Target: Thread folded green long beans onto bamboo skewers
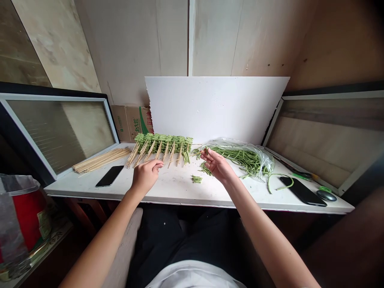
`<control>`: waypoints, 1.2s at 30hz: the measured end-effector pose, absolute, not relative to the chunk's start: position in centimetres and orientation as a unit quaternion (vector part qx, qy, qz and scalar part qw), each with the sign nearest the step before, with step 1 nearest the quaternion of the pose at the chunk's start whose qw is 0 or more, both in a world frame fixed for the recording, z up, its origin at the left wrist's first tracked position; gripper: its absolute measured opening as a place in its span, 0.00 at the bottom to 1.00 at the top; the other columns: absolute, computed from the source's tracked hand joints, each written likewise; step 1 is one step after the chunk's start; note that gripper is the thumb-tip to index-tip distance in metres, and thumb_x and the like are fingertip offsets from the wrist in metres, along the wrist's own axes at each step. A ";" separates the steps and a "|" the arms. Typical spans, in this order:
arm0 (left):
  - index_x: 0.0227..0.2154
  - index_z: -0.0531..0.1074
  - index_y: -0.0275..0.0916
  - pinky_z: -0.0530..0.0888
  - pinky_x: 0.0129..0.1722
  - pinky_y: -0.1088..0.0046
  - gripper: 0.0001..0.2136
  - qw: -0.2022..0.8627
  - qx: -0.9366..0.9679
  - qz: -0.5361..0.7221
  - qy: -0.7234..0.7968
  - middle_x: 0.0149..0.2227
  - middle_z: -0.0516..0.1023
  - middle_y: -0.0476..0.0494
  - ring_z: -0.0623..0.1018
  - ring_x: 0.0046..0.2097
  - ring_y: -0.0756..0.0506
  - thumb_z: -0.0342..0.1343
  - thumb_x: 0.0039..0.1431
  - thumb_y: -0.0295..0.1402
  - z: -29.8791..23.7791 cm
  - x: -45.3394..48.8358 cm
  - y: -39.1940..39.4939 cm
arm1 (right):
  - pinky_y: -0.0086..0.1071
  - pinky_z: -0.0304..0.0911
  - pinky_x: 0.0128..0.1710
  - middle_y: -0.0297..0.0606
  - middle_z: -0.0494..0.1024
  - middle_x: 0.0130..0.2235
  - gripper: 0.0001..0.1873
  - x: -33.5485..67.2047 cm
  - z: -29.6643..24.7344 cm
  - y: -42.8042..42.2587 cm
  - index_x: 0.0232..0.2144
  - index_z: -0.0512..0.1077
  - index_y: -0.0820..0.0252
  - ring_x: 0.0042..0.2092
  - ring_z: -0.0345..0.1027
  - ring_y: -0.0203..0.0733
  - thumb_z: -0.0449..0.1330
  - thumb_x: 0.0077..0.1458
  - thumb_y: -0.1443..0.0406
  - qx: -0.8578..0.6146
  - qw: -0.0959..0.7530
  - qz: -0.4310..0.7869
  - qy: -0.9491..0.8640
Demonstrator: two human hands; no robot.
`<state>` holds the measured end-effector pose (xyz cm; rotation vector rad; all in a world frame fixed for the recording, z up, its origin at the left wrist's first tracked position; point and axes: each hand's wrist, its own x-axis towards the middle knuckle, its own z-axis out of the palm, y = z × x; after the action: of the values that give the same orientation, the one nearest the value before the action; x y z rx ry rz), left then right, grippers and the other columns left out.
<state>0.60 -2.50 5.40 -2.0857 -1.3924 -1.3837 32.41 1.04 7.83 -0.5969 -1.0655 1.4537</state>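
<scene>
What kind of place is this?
Probably a small makeshift food-prep corner, not a proper kitchen: a white table between bare board walls, a row of bean skewers, loose bamboo sticks and a bag of long beans.

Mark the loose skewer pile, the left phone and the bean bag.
loose skewer pile [102,159]: head view, middle of the bundle.
left phone [109,176]: head view, centre of the dark screen.
bean bag [265,162]: head view, clear plastic wall at its right end.
</scene>
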 end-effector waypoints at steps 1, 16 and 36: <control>0.37 0.83 0.44 0.76 0.37 0.71 0.11 0.139 -0.721 -0.478 -0.483 0.33 0.87 0.50 0.85 0.36 0.44 0.55 0.64 0.25 5.4 0.6 -2.5 | 0.27 0.72 0.36 0.36 0.85 0.51 0.14 32.4 7.8 1.0 0.39 0.83 0.50 0.55 0.78 0.44 0.75 0.53 0.53 -0.257 0.582 0.622 -0.457; 0.35 0.82 0.44 0.77 0.36 0.71 0.10 0.151 -0.724 -0.461 -0.490 0.35 0.88 0.49 0.85 0.37 0.43 0.56 0.64 0.27 5.5 1.3 -2.9 | 0.29 0.65 0.33 0.42 0.87 0.46 0.19 31.4 8.2 0.1 0.35 0.83 0.53 0.60 0.76 0.54 0.78 0.46 0.50 -0.284 0.632 0.556 -0.460; 0.35 0.81 0.42 0.79 0.35 0.71 0.13 0.168 -0.714 -0.488 -0.473 0.34 0.87 0.49 0.87 0.38 0.42 0.54 0.59 0.19 4.9 3.1 -3.6 | 0.35 0.66 0.34 0.46 0.87 0.43 0.17 29.5 7.3 -0.6 0.35 0.83 0.55 0.55 0.79 0.58 0.76 0.47 0.52 -0.284 0.729 0.457 -0.422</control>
<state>3.07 -3.63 4.86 -2.0325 -1.3447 -1.3878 29.45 -0.57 7.32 -0.6261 -0.9298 1.0070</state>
